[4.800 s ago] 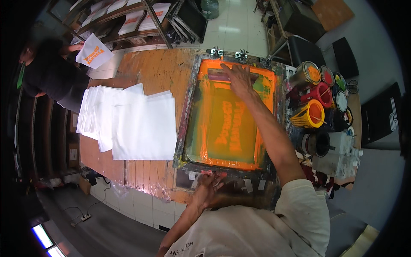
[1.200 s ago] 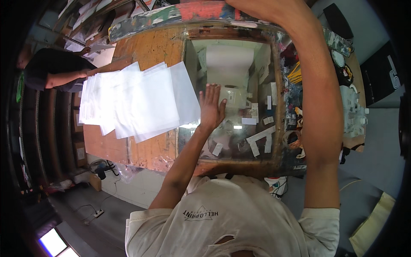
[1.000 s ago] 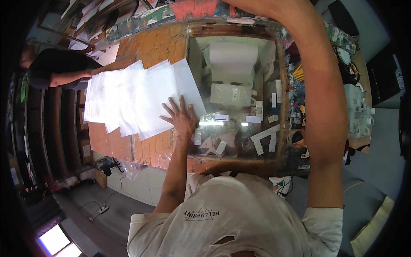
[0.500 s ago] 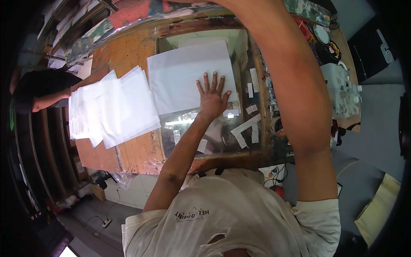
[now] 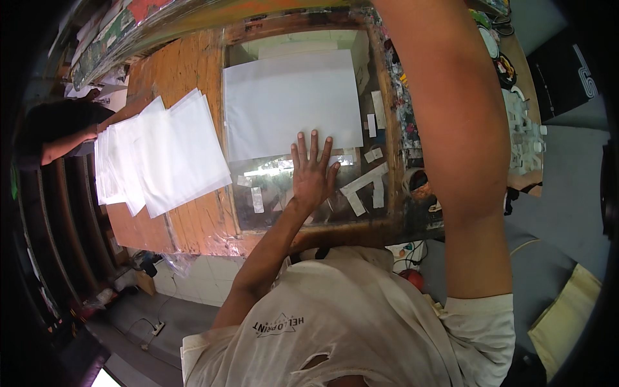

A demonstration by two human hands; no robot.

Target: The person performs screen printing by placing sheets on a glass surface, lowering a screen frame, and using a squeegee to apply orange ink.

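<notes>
My left hand [image 5: 312, 174] lies flat with its fingers spread, the fingertips on the near edge of a white sheet [image 5: 290, 103]. Its palm is over the glass panel [image 5: 271, 200] set into a wooden table. The sheet lies almost square on that glass. To its left, a loose fanned stack of white sheets [image 5: 187, 155] rests on the wood. My right arm [image 5: 461, 129] stretches up past the top edge, so the right hand is out of sight. Across the top runs a paint-stained frame [image 5: 193, 29], raised over the table's far side.
Pale tape strips [image 5: 367, 184] stick to the glass right of my left hand. Another person's arm [image 5: 68, 145] reaches to the stack's left side. Plastic containers [image 5: 525, 138] stand at the right. Racks [image 5: 71, 226] fill the left, and a fan [image 5: 147, 261] sits below the table.
My left hand has slid toward me, from the sheet's middle to its near edge. The sheet now lies straighter. My right arm has shifted right, and the frame's visible part looks different.
</notes>
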